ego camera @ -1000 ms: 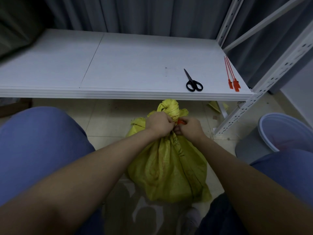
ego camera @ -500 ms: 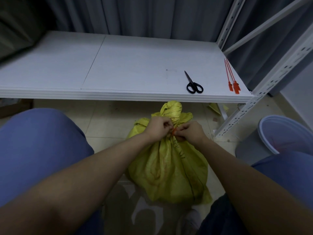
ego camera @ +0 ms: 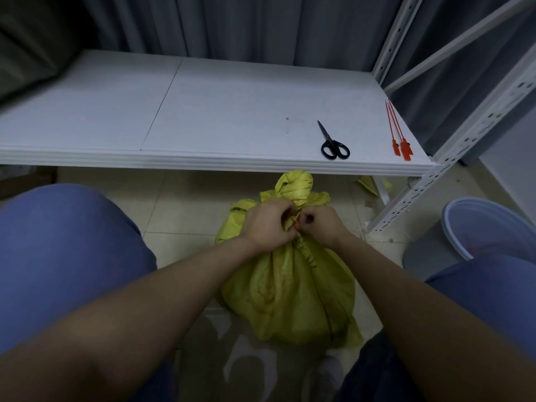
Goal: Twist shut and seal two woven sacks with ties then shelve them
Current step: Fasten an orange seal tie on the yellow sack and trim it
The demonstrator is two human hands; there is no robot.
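On the floor, both hands' grip pinches the upright yellow sack [ego camera: 290, 288] at its upward-pointing neck.

Dim room: grey curtain [ego camera: 261, 24], beige tiled floor [ego camera: 179, 204], white metal shelving [ego camera: 203, 117].

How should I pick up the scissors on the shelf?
Grab the scissors by the black handle loops, reaching from the front edge of the shelf. The loops point toward you; the closed blades point away toward the back.
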